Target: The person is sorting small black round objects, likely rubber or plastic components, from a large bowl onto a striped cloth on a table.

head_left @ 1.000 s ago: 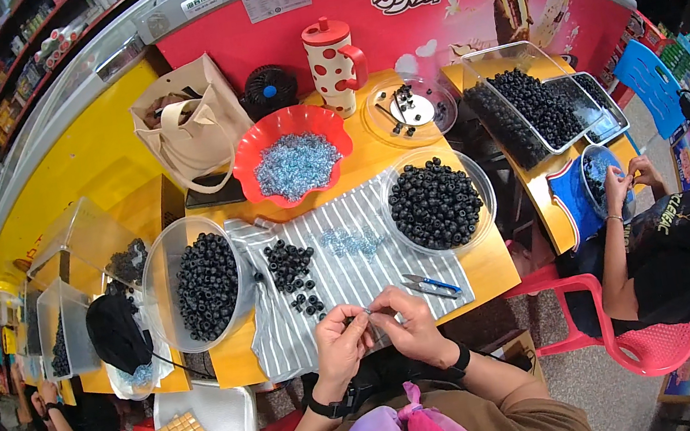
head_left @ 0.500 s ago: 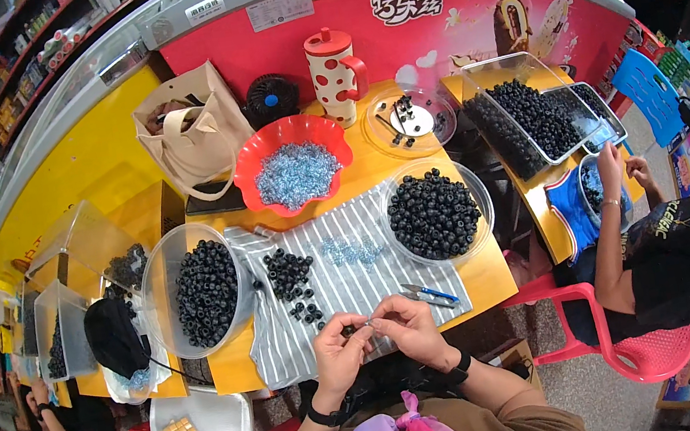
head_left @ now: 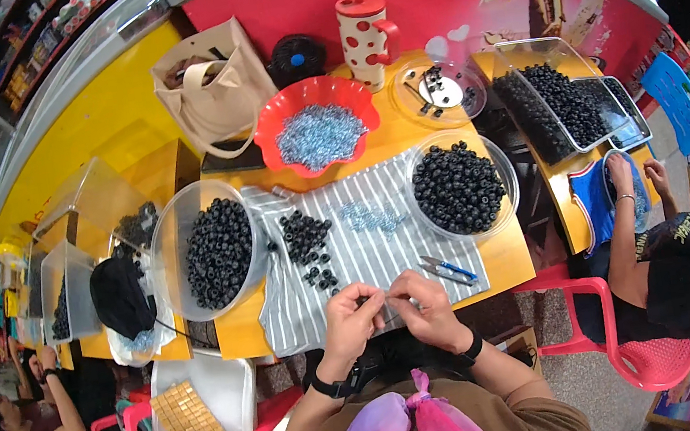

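My left hand (head_left: 352, 321) and my right hand (head_left: 423, 304) meet fingertip to fingertip just off the table's front edge. Each is closed in a pinch; whatever lies between the fingers is too small to make out. Ahead of them spreads a grey-and-white striped cloth (head_left: 341, 252). It bears a loose group of black bead-like pieces (head_left: 306, 235) on the left and a patch of small clear-bluish pieces (head_left: 372, 218) to the right. Thread snips (head_left: 449, 269) with blue handles rest on the cloth beside my right hand.
Clear tubs of black pieces (head_left: 219, 252) (head_left: 459, 189) flank the cloth. Behind it stand a red scalloped bowl (head_left: 268, 129), a beige bag (head_left: 222, 82), a dotted tumbler (head_left: 365, 47) and a black fan (head_left: 297, 58). Co-workers sit at tables left and right; pink chairs (head_left: 613, 336) stand nearby.
The view has shifted, so the table sits further right and higher. My fingertips have drawn slightly apart; a black piece seen at my left fingers no longer shows. The right-hand co-worker's hand has moved over their bowl.
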Demonstrator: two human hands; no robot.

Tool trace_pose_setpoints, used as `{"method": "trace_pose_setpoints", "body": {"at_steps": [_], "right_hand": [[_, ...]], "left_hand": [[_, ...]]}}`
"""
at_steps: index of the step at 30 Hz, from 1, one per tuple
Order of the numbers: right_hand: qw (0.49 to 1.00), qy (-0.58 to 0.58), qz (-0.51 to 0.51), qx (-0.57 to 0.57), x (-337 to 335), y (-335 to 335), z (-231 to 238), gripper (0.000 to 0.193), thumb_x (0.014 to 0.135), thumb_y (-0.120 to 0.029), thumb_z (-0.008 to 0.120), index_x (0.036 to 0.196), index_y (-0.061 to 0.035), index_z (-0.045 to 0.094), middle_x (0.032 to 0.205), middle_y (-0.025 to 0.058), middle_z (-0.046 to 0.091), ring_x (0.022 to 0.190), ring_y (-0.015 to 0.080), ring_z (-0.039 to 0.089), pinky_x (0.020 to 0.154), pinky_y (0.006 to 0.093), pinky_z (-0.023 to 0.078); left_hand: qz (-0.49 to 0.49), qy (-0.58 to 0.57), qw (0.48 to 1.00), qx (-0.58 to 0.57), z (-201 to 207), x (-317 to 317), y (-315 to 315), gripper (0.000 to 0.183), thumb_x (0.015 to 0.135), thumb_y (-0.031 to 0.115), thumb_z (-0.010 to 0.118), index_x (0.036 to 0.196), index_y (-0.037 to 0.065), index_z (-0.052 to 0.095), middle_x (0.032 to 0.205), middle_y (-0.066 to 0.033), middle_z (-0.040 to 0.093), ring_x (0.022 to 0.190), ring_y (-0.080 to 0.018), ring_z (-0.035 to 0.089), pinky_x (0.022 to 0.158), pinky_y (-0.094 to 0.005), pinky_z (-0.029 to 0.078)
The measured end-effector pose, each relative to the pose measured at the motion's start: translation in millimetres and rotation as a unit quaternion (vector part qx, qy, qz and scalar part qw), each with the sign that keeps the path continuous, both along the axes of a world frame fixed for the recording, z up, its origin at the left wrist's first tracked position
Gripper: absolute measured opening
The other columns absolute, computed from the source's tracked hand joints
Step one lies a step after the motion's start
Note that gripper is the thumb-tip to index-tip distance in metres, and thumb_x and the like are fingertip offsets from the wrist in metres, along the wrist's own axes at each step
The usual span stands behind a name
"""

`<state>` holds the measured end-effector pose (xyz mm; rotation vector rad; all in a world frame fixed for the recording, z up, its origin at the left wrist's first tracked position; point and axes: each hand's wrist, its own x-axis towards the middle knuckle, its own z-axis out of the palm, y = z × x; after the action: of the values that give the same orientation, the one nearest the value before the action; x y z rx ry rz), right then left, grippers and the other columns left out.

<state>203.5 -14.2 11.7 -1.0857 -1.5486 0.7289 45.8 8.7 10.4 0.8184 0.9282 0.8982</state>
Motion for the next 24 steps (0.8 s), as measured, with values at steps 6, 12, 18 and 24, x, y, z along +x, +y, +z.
{"method": "trace_pose_setpoints", "body": {"at_steps": [6,12,18,24], "right_hand": [[0.992,0.075,0.022,-0.094,6.4,2.0,12.8,0.01,0.079,0.002,0.066,0.088,0.0024,0.061,0.08,0.0087,0.06,0.072,0.0158,0.059,0.064,0.0263,0.048],[0.997,0.033,0.039,-0.066,2.6,4.4,11.0,0.008,0.081,0.001,0.065,0.087,0.0031,0.06,0.078,0.0107,0.058,0.068,0.0195,0.059,0.06,0.0284,0.046],[0.999,0.003,0.004,-0.04,-0.6,2.6,7.4,0.008,0.079,0.005,0.063,0.085,0.0027,0.059,0.075,0.0129,0.056,0.064,0.0248,0.057,0.056,0.0319,0.043],[0.999,-0.02,-0.03,0.009,-2.1,3.9,7.4,0.013,0.076,0.01,0.061,0.085,0.001,0.057,0.075,0.0139,0.056,0.065,0.0292,0.058,0.057,0.0341,0.045]], "left_hand": [[0.004,-0.08,0.997,-0.005,2.4,-2.1,-0.8,0.01,0.089,0.005,0.064,0.098,-0.001,0.064,0.064,-0.0044,0.062,0.046,-0.0044,0.051,0.038,-0.0156,0.034],[0.03,-0.063,0.997,0.038,1.0,-1.3,-3.5,0.009,0.089,0.001,0.063,0.098,0.0,0.065,0.067,-0.004,0.062,0.048,-0.004,0.051,0.039,-0.0156,0.036],[0.037,-0.019,0.993,0.115,1.3,1.4,-6.1,0.013,0.089,0.001,0.062,0.102,0.0,0.065,0.074,-0.0034,0.06,0.053,-0.0031,0.051,0.042,-0.0162,0.038],[0.028,0.023,0.996,0.081,5.0,4.2,-7.2,0.015,0.089,0.004,0.063,0.104,0.001,0.062,0.072,-0.0015,0.06,0.054,-0.0026,0.053,0.042,-0.0163,0.037]]}}
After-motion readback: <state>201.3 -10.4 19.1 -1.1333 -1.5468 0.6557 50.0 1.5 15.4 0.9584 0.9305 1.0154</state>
